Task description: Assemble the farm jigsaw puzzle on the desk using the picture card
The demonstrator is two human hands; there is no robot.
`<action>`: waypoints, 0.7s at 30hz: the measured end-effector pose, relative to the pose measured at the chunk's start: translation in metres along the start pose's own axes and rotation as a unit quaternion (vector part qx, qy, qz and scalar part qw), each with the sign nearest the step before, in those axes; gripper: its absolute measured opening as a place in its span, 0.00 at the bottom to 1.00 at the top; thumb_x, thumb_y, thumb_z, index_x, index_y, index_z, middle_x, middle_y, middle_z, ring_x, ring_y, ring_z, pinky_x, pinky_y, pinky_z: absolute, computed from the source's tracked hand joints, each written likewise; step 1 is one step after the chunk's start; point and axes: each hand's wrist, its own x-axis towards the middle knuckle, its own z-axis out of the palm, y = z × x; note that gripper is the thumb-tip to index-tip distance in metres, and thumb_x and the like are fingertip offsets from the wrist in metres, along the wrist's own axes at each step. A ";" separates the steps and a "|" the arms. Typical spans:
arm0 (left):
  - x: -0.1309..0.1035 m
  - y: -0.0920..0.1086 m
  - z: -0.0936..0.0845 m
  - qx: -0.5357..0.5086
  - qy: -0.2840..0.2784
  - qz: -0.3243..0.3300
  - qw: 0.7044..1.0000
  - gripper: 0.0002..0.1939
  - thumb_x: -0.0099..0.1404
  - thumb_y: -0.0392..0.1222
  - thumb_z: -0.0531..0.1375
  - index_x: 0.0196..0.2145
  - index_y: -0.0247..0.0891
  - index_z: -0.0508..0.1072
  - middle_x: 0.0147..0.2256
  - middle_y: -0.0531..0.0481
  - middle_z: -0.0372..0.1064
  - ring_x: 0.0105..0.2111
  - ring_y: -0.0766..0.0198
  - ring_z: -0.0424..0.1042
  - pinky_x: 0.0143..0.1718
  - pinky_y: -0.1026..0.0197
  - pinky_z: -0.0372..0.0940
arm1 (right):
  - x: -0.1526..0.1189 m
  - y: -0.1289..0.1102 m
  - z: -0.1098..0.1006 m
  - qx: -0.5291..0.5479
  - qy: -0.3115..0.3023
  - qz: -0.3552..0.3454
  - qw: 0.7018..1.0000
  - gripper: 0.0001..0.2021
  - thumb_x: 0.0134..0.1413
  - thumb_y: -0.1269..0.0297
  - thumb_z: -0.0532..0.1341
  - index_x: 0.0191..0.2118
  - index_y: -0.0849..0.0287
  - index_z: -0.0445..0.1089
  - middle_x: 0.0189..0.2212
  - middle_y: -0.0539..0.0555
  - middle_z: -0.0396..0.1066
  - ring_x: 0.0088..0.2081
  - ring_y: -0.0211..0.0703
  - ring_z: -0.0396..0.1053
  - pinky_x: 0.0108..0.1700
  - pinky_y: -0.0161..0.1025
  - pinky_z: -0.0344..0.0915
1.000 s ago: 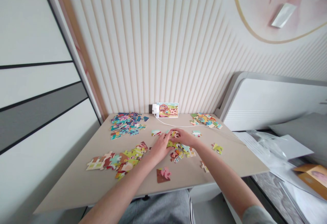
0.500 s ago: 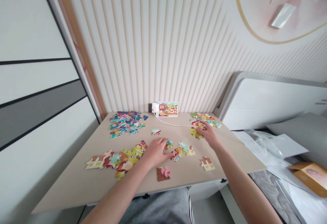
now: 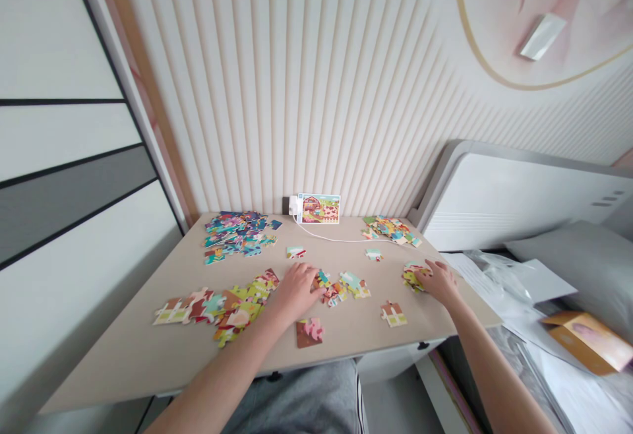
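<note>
My left hand (image 3: 297,290) rests low over the middle of the table, thumb and fingers closed about a small blue-and-yellow puzzle piece (image 3: 323,278). Touching that spot are orange-and-red pieces (image 3: 335,295) and a light blue-and-yellow joined pair (image 3: 355,284). At the right, my right hand (image 3: 440,280) grips a small cluster of green-and-red puzzle pieces (image 3: 412,276), its fingertips covering part of them. A joined section of puzzle (image 3: 237,305) lies left of my left hand. Nearer me is a brown piece with a pink pig (image 3: 310,333).
A farm picture card (image 3: 319,208) leans on the wall beside a white charger (image 3: 293,206), whose cable (image 3: 336,241) crosses the table. Piles of blue pieces (image 3: 240,231) and multicoloured pieces (image 3: 392,229) lie at the back. Loose pieces include a brown fence piece (image 3: 393,314).
My right hand has moved right and nearer me with the green-and-red pieces, uncovering a light blue piece behind. My left hand stays about where it was. The view has shifted slightly.
</note>
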 end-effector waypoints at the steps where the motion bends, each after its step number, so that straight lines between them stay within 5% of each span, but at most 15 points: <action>1: -0.001 0.001 -0.001 0.007 0.001 -0.002 1.000 0.19 0.65 0.48 0.66 0.52 0.39 0.75 0.50 0.40 0.72 0.55 0.48 0.67 0.60 0.46 0.60 | -0.003 -0.010 0.001 -0.032 0.013 -0.002 0.999 0.31 0.54 0.48 0.61 0.58 0.63 0.72 0.64 0.70 0.61 0.66 0.71 0.56 0.64 0.65 0.51; 3: -0.002 0.003 -0.003 0.021 0.002 -0.005 1.000 0.19 0.66 0.50 0.66 0.51 0.39 0.75 0.48 0.41 0.73 0.53 0.47 0.68 0.58 0.45 0.61 | -0.012 -0.034 0.004 -0.102 0.020 -0.013 0.994 0.28 0.58 0.49 0.59 0.60 0.60 0.71 0.67 0.67 0.57 0.68 0.68 0.51 0.66 0.65 0.44; 8: -0.002 0.004 -0.001 0.027 0.002 -0.014 1.000 0.18 0.66 0.49 0.66 0.51 0.40 0.75 0.46 0.42 0.73 0.50 0.49 0.70 0.54 0.49 0.63 | -0.054 -0.104 0.019 -0.099 -0.123 -0.119 0.980 0.25 0.67 0.46 0.51 0.54 0.56 0.75 0.50 0.63 0.74 0.52 0.57 0.71 0.55 0.49 0.60; 11: -0.001 0.002 0.001 0.014 0.002 -0.014 1.000 0.17 0.66 0.48 0.66 0.50 0.41 0.76 0.45 0.43 0.72 0.49 0.50 0.70 0.53 0.49 0.63 | -0.077 -0.132 0.033 -0.089 -0.177 -0.169 0.965 0.23 0.65 0.43 0.54 0.45 0.55 0.78 0.42 0.61 0.76 0.46 0.54 0.73 0.48 0.44 0.61; 21: 0.004 -0.001 0.010 -0.094 0.036 -0.018 0.995 0.21 0.64 0.33 0.65 0.54 0.43 0.73 0.49 0.45 0.65 0.47 0.57 0.73 0.53 0.53 0.68 | -0.052 -0.143 0.050 0.060 -0.267 -0.127 0.953 0.15 0.45 0.59 0.71 0.37 0.59 0.71 0.37 0.55 0.74 0.39 0.47 0.69 0.40 0.39 0.60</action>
